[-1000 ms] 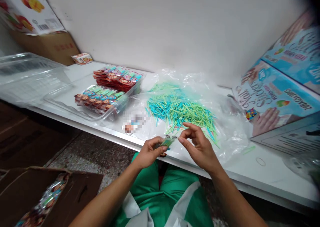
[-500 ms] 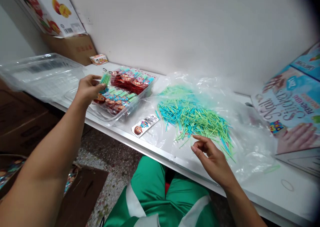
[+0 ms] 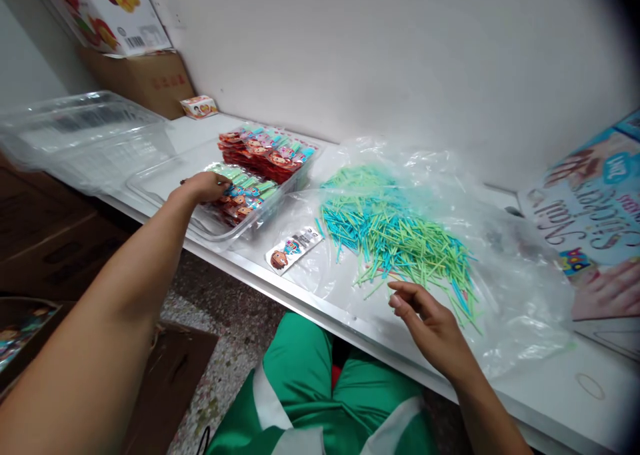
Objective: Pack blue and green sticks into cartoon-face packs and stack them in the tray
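Note:
My left hand is in the clear plastic tray, fingers together on a picture-printed packet at the left end of the front row; the thumb and most of that packet are hidden. Beside it lie more packets with green and blue sticks at their tops. A taller stack of red packets fills the tray's back. My right hand hovers at the near edge of a heap of green and blue plastic sticks, its fingers loosely curled, thumb and forefinger apart with nothing visible between them.
A clear plastic bag lies under and around the heap. One flat printed packet rests between tray and heap. Another clear tray, a small box and cartons stand left. A nail-sticker box stands right.
My left hand has come down and right, bringing the stick-topped packet from above the tray's left side to the front row. The right hand has barely moved; the view has shifted slightly.

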`<move>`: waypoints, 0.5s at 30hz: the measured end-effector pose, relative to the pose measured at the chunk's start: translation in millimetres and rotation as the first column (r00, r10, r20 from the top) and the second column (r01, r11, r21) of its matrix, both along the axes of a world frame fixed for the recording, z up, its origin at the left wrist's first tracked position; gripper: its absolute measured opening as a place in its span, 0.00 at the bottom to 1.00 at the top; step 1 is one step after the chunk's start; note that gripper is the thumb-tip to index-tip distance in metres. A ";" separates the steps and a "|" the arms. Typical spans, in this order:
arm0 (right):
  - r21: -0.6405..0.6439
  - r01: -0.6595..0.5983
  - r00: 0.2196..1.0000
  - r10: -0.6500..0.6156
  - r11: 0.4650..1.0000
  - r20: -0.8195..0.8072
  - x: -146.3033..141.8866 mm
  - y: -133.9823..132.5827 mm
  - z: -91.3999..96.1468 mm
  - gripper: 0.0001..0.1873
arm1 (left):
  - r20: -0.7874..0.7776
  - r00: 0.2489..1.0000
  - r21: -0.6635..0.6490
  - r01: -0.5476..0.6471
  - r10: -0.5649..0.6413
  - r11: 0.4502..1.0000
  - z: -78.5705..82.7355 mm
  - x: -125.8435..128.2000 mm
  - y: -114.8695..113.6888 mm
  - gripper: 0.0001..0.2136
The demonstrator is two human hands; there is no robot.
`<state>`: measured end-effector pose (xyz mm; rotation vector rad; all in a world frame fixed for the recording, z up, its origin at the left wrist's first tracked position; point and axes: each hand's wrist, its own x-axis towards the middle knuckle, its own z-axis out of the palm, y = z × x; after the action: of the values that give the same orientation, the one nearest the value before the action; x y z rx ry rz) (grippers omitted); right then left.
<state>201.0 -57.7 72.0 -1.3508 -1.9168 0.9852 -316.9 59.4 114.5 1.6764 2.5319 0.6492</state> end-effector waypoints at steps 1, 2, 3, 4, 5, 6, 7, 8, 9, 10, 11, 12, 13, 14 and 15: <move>-0.003 0.002 1.000 -0.002 1.000 0.001 -0.1 -0.4 -0.4 0.16 | -0.006 1.000 -0.022 0.004 -0.004 1.000 3.4 4.8 1.4 0.12; -0.008 0.005 1.000 -0.005 1.000 0.004 0.0 -0.8 -0.8 0.15 | -0.019 1.000 -0.041 0.005 -0.006 0.999 8.1 13.1 1.6 0.13; -0.014 0.008 1.000 -0.008 1.000 0.008 0.5 -1.0 -1.5 0.15 | -0.034 0.999 -0.035 0.012 -0.013 0.999 13.5 25.5 -0.1 0.15; -0.019 0.013 1.000 -0.012 1.000 0.011 1.0 -1.0 -2.3 0.15 | -0.051 0.998 0.003 0.025 -0.024 1.000 18.6 42.3 -3.9 0.16; -0.022 0.016 1.000 -0.016 1.000 0.013 1.5 -1.0 -3.1 0.15 | -0.067 0.996 0.079 0.059 -0.054 0.995 22.4 63.1 -9.9 0.18; -0.022 0.020 1.000 -0.019 1.000 0.012 1.8 -0.8 -3.9 0.15 | -0.068 0.990 0.166 0.136 -0.127 0.977 23.9 86.9 -17.6 0.18; -0.022 0.021 1.000 -0.021 1.000 0.008 1.6 -0.8 -4.4 0.15 | -0.043 0.967 0.172 0.254 -0.250 0.952 22.3 112.1 -26.4 0.19; -0.018 0.020 1.000 -0.020 1.000 0.003 1.1 -1.0 -4.5 0.15 | -0.015 0.929 0.129 0.369 -0.370 0.920 17.4 137.2 -35.2 0.19; -0.011 0.016 1.000 -0.016 1.000 -0.004 0.3 -1.6 -4.1 0.15 | 0.014 0.882 0.047 0.471 -0.472 0.881 9.1 160.1 -43.0 0.18; -0.003 0.009 1.000 -0.009 1.000 -0.011 -0.5 -2.7 -3.0 0.14 | 0.027 0.858 -0.038 0.514 -0.513 0.857 -1.9 179.4 -49.2 0.18; 0.006 0.000 1.000 0.000 1.000 -0.017 -1.0 -4.2 -1.5 0.14 | 0.019 0.861 -0.123 0.507 -0.509 0.853 -14.6 194.0 -53.1 0.18; 0.014 -0.010 1.000 0.010 1.000 -0.022 -0.8 -6.0 0.3 0.14 | -0.014 0.890 -0.195 0.444 -0.455 0.874 -27.9 203.5 -54.8 0.19; 0.020 -0.017 1.000 0.017 1.000 -0.026 0.3 -8.0 2.1 0.14 | -0.047 0.922 -0.261 0.360 -0.385 0.896 -40.7 208.3 -54.4 0.22; 0.023 -0.019 0.999 0.020 1.000 -0.028 2.5 -10.1 3.7 0.14 | -0.068 0.948 -0.317 0.275 -0.311 0.908 -51.9 208.9 -52.4 0.24; 0.021 -0.015 1.000 0.016 1.000 -0.026 5.5 -12.0 4.9 0.14 | -0.076 0.966 -0.357 0.206 -0.248 0.911 -61.0 206.5 -49.3 0.26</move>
<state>206.5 -69.7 76.9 -1.3074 -1.9154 0.9833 -110.3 10.0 53.5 1.8781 2.2932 0.0781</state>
